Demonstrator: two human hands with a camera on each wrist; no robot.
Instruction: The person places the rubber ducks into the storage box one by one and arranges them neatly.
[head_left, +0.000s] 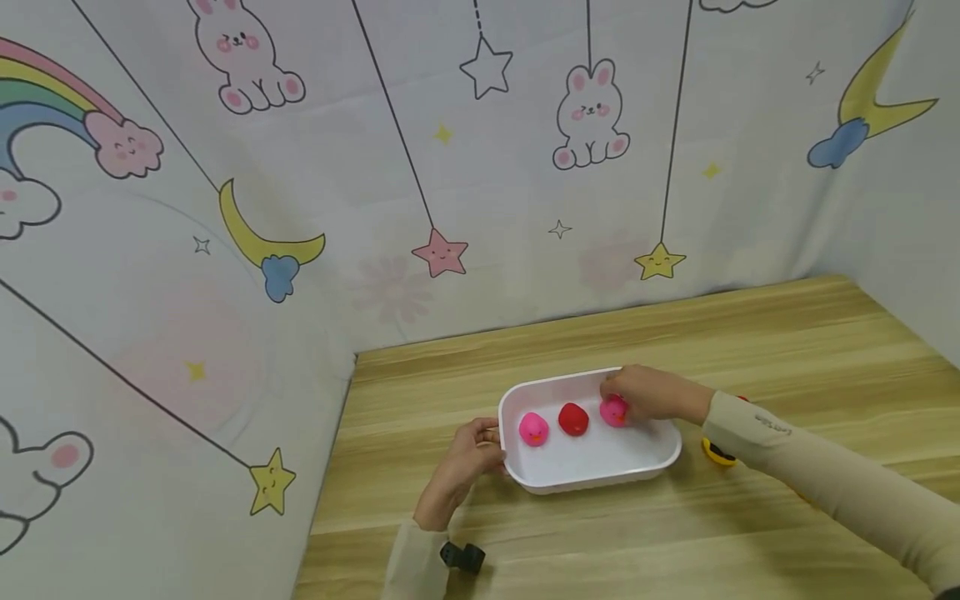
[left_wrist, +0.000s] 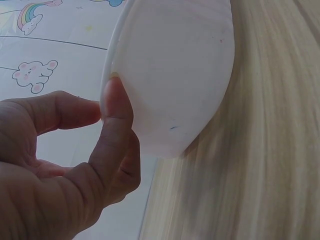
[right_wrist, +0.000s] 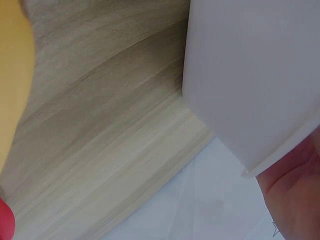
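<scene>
In the head view, we locate the white tub (head_left: 585,462) on the desk (head_left: 420,387); the left hand (head_left: 463,458) pinches its left end. The right hand (head_left: 649,392) curls its fingers around the right-hand pink duck (head_left: 613,412) inside, beside a red toy (head_left: 573,419). In the left wrist view, we see thumb and index finger closed across the rim. In the right wrist view, the tub wall hides the fingertips from us.

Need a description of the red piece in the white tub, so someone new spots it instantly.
On the wood-grain table sits a white tub, with the left hand at its rim. Inside, the red piece lies between the left pink duck and the right pink duck by the right hand. It's the only red thing visible in the tub, and shows no orange beak.
</scene>
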